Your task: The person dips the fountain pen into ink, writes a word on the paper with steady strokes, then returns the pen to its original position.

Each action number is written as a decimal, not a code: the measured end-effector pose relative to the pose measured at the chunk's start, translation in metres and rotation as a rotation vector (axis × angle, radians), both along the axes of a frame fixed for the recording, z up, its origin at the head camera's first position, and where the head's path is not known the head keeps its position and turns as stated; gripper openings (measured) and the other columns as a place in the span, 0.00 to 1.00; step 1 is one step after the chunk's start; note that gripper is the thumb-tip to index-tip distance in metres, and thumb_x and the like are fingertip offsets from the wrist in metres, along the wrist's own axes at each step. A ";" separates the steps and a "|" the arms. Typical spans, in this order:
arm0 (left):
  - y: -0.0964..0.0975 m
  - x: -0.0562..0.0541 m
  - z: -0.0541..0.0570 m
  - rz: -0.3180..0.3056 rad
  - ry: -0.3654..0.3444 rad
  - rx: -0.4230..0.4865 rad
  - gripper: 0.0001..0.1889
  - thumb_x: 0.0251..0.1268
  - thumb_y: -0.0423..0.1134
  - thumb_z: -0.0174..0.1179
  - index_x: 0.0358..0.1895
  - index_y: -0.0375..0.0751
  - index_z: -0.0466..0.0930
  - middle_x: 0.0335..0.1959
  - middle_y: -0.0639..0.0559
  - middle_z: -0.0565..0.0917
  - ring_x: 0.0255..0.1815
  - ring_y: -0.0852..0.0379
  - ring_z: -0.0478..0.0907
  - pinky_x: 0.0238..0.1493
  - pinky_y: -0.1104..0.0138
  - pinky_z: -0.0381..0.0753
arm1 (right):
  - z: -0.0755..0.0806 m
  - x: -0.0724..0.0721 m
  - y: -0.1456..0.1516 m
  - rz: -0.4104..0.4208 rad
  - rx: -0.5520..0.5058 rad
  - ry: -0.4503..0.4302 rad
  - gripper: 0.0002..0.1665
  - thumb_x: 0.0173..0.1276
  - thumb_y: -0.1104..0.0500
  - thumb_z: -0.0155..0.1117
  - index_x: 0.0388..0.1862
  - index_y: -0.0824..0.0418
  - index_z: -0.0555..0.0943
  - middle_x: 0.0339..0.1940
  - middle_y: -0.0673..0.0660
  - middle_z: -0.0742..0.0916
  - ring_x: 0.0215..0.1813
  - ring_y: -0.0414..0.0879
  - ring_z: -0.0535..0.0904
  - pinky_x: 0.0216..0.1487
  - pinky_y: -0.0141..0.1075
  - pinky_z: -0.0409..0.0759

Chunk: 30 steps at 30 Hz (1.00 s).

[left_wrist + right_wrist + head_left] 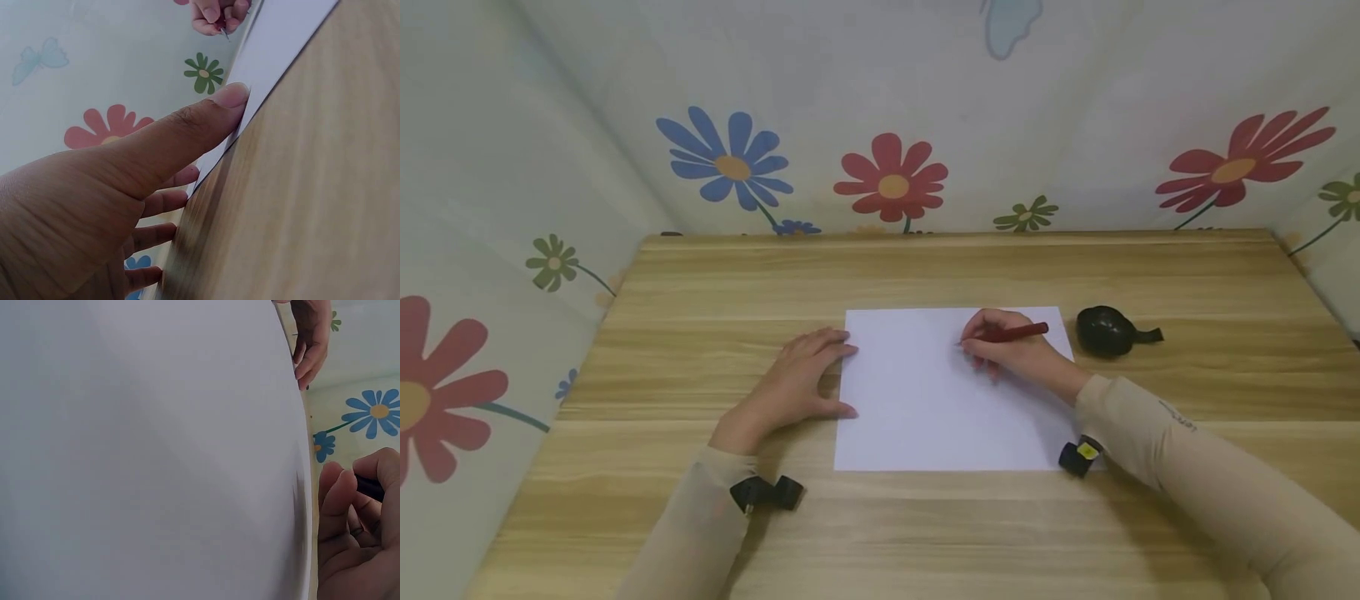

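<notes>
Pinching a dark red pen [1028,332] between the thumb and curled fingers of the right hand [1018,357], gripping its barrel snugly. Holding the pen aslant, pointing its tip left and down over a white sheet of paper [910,408] and its back end to the right. Hovering with that tip just above the page, judging by the left wrist view.

Resting the left hand [793,379] at the sheet's left edge with loosely spread fingers, gripping nothing, lapping over that edge with the thumb at the near side and fingertips at the far side. Having the sheet flat in the middle of a wood-grained surface [940,533], partly beneath the right hand.

Wearing beige sleeves [688,525] on both arms and black cameras [1080,458] at both wrists.

Having a rounded black object [1105,331] on the surface just right of the sheet, near its far right corner, pointing its narrow tail right.

Facing a white cloth [820,67] beyond the far edge, printed with red, blue and green flowers [887,154].
</notes>
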<state>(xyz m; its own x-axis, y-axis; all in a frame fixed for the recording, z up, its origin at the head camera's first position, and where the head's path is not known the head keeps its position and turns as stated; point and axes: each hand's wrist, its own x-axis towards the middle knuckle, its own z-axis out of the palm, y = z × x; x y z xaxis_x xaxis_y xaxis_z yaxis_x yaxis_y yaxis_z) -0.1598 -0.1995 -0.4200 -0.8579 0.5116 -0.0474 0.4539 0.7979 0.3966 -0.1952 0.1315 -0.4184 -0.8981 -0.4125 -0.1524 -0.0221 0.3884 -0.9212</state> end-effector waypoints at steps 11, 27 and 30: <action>0.000 0.000 -0.001 0.005 0.004 0.001 0.45 0.42 0.59 0.74 0.66 0.43 0.70 0.73 0.46 0.64 0.76 0.43 0.55 0.76 0.44 0.51 | -0.002 0.000 -0.002 0.054 0.037 0.044 0.09 0.65 0.60 0.63 0.40 0.64 0.78 0.22 0.56 0.80 0.15 0.42 0.70 0.16 0.31 0.73; 0.000 0.001 0.001 -0.009 0.033 0.008 0.44 0.42 0.58 0.74 0.64 0.42 0.72 0.72 0.45 0.66 0.75 0.43 0.57 0.75 0.44 0.54 | -0.008 0.000 -0.003 0.068 0.066 0.047 0.08 0.66 0.58 0.63 0.40 0.62 0.78 0.25 0.56 0.81 0.18 0.41 0.71 0.18 0.30 0.73; 0.000 0.001 0.000 -0.008 0.029 0.007 0.44 0.42 0.58 0.74 0.64 0.42 0.72 0.72 0.46 0.66 0.75 0.43 0.57 0.75 0.44 0.54 | -0.008 0.000 -0.004 0.069 0.065 0.049 0.08 0.66 0.59 0.63 0.40 0.62 0.78 0.25 0.56 0.81 0.17 0.41 0.71 0.18 0.30 0.73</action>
